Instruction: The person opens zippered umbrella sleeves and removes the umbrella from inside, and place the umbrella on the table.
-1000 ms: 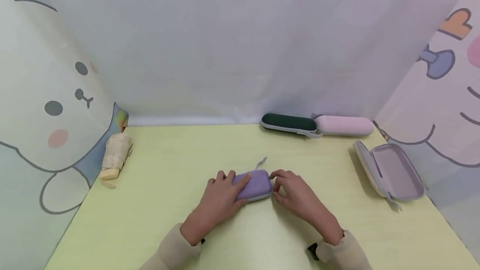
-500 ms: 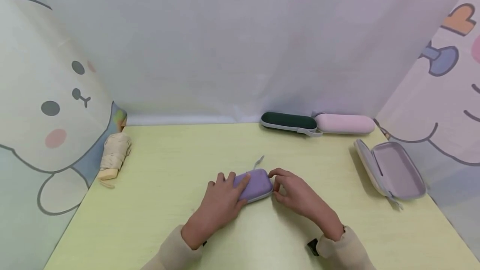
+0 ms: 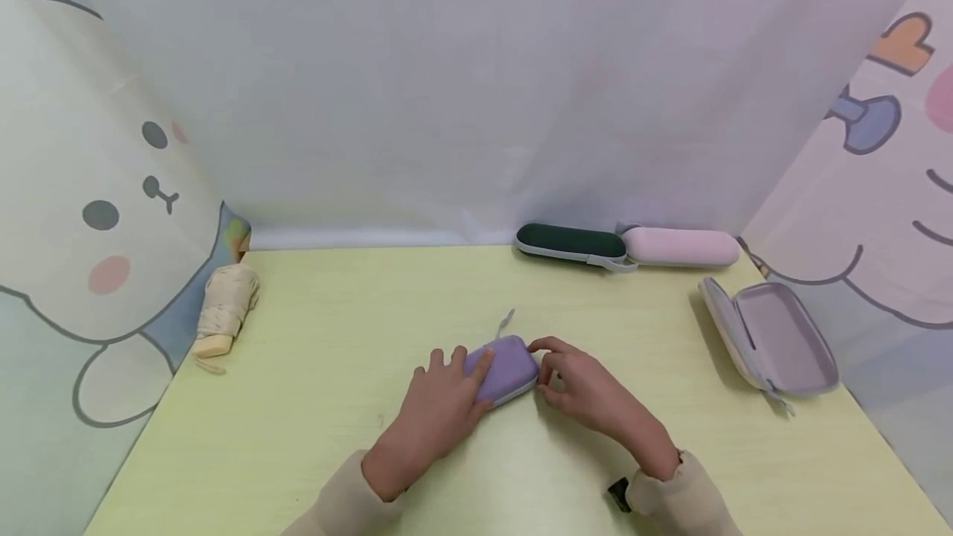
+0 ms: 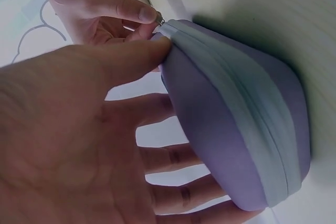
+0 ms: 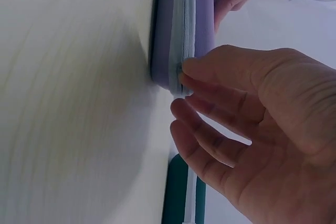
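Pale yellow-green table (image 3: 320, 313) — the purple case (image 3: 510, 362) lies on it, between the hands. Open case (image 3: 789, 337), greyish-lilac inside, well off to the purple case's right. Pink case (image 3: 681, 246) beyond it, rightward; dark green case (image 3: 571, 241) beyond it, just right. Left hand (image 3: 439, 408) across its left part, thumb and fingers gripping it. Right hand (image 3: 584, 379) at its right end — thumb and finger pinching the metal zip pull (image 4: 159, 19).

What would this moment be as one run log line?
Left hand: grips purple case; right hand: pinches zipper pull at case end; open case: right of both hands; green case, pink case: far edge of table
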`<state>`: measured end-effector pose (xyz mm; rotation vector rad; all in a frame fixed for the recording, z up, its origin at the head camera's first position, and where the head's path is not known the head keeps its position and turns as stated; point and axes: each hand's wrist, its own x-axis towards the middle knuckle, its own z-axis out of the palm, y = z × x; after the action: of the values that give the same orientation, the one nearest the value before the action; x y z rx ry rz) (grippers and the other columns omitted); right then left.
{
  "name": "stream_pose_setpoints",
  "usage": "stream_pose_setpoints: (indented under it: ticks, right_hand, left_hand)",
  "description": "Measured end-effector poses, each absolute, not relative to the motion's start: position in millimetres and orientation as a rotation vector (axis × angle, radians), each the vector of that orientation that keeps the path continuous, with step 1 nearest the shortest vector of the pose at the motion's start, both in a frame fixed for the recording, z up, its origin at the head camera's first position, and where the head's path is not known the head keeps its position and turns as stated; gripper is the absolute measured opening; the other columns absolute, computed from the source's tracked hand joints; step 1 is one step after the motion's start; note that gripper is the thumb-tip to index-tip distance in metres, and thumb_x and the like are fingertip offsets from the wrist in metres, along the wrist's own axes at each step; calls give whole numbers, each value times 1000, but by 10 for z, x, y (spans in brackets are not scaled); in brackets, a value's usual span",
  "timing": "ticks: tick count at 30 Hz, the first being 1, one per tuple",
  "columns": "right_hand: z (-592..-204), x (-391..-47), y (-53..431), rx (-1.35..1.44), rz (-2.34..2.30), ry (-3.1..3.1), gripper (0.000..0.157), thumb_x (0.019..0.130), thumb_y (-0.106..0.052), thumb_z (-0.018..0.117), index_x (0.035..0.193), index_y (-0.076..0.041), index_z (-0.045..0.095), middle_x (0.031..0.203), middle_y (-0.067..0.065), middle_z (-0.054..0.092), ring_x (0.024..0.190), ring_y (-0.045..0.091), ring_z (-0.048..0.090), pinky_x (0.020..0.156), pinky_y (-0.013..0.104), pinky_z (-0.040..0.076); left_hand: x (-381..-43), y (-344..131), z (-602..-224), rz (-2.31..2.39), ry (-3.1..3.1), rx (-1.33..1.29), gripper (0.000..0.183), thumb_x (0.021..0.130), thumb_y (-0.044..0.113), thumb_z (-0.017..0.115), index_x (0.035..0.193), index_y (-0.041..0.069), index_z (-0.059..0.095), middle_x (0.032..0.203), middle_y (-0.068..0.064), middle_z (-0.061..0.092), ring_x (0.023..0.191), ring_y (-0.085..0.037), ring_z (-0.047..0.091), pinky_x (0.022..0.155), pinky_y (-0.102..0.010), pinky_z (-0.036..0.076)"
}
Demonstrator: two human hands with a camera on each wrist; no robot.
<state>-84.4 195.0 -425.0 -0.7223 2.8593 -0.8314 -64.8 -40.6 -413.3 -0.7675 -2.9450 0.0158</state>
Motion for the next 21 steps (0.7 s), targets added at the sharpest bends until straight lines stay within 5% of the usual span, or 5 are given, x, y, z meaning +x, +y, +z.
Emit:
stream_pose_setpoints:
  ticks: [11, 21]
  right_hand:
    - [-4255, -833, 1908, -767, -809, 2885, 19, 79, -8, 77, 72, -21, 64, 134, 4, 57, 111, 19, 61, 87, 35, 52]
    - [-4248, -854, 1875, -765, -782, 2880, 20, 79, -8, 76, 71, -21, 63, 136, 5, 57, 119, 27, 58, 93, 40, 51]
  left_hand:
    - [-563, -270, -4209, 182, -2800, -685, 66, 84, 60, 68, 136, 19, 61, 99, -10, 61, 74, -21, 52, 43, -27, 40]
    - [-546, -254, -4227, 255, -2747, -659, 66, 85, 62, 65, 134, 18, 62, 95, -10, 60, 72, -21, 53, 41, -26, 40]
